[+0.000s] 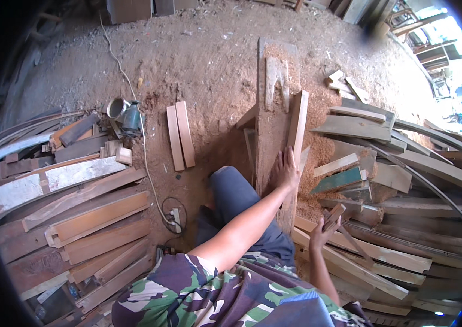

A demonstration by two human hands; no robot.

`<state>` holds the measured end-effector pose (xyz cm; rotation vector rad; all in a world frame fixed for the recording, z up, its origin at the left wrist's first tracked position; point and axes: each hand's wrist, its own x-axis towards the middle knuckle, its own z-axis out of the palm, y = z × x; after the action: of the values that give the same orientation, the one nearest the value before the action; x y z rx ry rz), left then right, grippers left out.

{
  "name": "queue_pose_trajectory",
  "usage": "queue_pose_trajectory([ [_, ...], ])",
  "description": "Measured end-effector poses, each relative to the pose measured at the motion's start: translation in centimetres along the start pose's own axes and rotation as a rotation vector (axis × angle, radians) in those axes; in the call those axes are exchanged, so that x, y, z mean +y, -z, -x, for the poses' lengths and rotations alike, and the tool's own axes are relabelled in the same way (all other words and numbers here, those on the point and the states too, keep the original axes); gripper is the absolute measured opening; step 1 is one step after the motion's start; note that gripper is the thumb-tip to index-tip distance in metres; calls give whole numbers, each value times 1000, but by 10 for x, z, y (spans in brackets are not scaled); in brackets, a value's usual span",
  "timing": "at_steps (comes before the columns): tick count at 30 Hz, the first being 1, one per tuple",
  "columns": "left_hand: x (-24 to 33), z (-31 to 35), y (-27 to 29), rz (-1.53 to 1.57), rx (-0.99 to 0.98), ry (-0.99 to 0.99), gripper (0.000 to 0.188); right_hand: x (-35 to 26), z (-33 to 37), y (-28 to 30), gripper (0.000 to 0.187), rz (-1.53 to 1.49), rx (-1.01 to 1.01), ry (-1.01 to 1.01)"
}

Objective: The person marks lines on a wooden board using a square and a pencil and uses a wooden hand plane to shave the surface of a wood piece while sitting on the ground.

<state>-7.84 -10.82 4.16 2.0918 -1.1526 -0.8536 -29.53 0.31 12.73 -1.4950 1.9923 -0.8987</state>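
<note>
A long wooden bar [298, 122] lies lengthwise along the right side of a narrow plank bench [266, 131], between my legs. My left hand [285, 171] is closed over the middle of this bar, its fingers pointing away from me and the thumb side partly hidden. To the right and nearer, my right hand [323, 233] grips a small L-shaped wooden tool [334, 214] that looks like a try square; a thin strip slants down from it. At the bench's far end is a notched wooden piece [276, 76] among shavings.
Two short wooden bars [180, 136] lie on the dirt floor left of the bench. Stacked boards [100, 223] fill the left side, more lumber [394, 245] the right. A pale cable [143, 136] runs to a white socket [175, 218]. A metal can [117, 108] stands farther off.
</note>
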Motion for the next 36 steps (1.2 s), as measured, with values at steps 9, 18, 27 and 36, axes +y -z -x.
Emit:
queue_pose_trajectory([
  [9,2,-33,-50,182,157,-7,104,-18,-153,-59,92,-387,-296,-131],
  [18,18,-7,-13,-161,206,35,96,-79,-206,-204,63,-471,-461,148],
  [27,35,-12,-16,-219,193,25,95,-141,-272,-249,75,-415,-632,134],
  [36,38,-12,-10,-149,169,37,97,-119,-244,-249,74,-241,-594,239],
])
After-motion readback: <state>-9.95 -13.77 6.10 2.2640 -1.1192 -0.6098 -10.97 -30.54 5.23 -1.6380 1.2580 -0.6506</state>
